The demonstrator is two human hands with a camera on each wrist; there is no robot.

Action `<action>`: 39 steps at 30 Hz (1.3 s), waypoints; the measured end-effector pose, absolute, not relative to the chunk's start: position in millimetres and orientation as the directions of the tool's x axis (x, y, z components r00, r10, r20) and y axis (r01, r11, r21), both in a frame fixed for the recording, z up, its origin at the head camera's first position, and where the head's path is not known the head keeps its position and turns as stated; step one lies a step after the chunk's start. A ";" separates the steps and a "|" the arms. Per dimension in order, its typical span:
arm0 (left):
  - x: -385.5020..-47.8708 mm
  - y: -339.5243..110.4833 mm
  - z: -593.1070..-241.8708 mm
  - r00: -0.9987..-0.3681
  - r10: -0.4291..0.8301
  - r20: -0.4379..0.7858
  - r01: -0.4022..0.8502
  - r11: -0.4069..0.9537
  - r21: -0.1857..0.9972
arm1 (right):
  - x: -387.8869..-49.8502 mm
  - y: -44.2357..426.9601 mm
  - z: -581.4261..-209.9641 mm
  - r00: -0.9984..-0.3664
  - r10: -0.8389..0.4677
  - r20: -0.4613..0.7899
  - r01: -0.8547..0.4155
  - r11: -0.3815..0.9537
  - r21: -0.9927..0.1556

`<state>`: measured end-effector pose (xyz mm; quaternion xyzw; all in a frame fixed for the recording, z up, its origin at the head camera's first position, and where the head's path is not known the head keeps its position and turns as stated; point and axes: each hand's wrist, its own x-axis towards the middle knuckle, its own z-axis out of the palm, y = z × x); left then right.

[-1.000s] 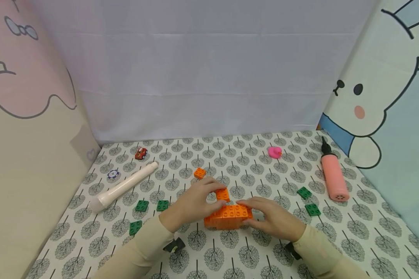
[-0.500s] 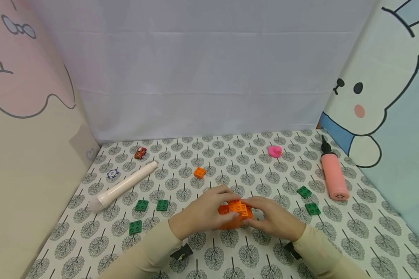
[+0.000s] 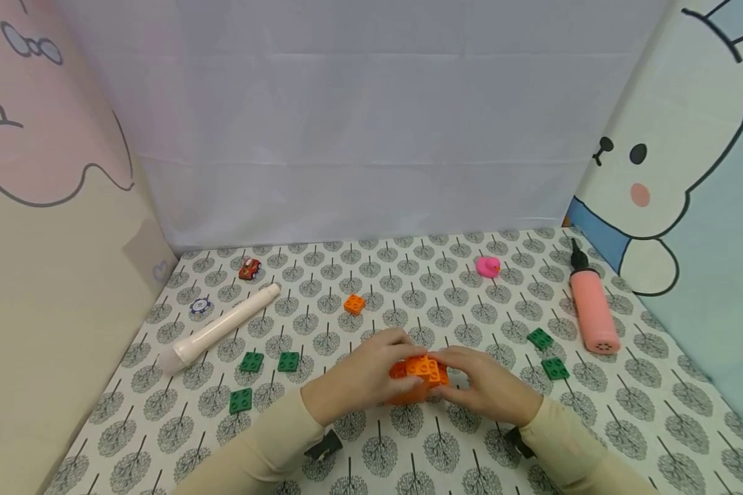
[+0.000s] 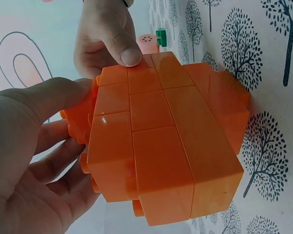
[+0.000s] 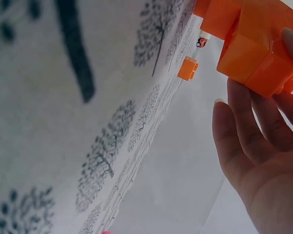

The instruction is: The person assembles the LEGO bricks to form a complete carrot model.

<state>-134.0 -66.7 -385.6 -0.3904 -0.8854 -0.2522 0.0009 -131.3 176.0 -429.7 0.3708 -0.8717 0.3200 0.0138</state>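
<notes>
In front of me both hands are at a block of joined orange building bricks (image 4: 158, 141), low over the tablecloth. My left hand (image 3: 360, 377) pinches a small orange brick (image 3: 418, 366) between thumb and fingers, at the studded top of the block. The left wrist view has that small brick (image 4: 80, 117) against the block's studded side; whether it is pressed fully down I cannot tell. My right hand (image 3: 492, 388) holds the block's right end, its thumb on the near side and fingers behind. Fingers hide part of the block.
A loose orange brick (image 3: 354, 304) lies beyond the hands. Green bricks lie left (image 3: 241, 401) and right (image 3: 554, 369). Farther out are a white tube (image 3: 223, 326), a poker chip (image 3: 200, 306), a toy car (image 3: 250, 269), a pink duck (image 3: 488, 267) and a pink hand pump (image 3: 593, 309).
My left hand has brought the small orange brick from behind the block, rightward and nearer, onto its top. Over the last half second it has hardly moved. The right hand stays in place.
</notes>
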 end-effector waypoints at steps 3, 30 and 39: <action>-134.0 -66.3 -384.8 -0.683 0.701 0.206 0.709 0.568 0.418 | -130.9 176.0 -429.1 -0.725 -0.637 0.261 -0.653 0.516 -0.555; -154.8 -92.5 -382.7 -0.704 0.700 0.116 0.654 0.577 0.489 | -130.7 174.0 -430.7 -0.710 -0.656 0.256 -0.666 0.506 -0.549; -222.0 -123.2 -384.5 -0.842 0.531 0.097 0.526 0.766 0.371 | -129.6 173.6 -426.2 -0.740 -0.634 0.224 -0.634 0.547 -0.547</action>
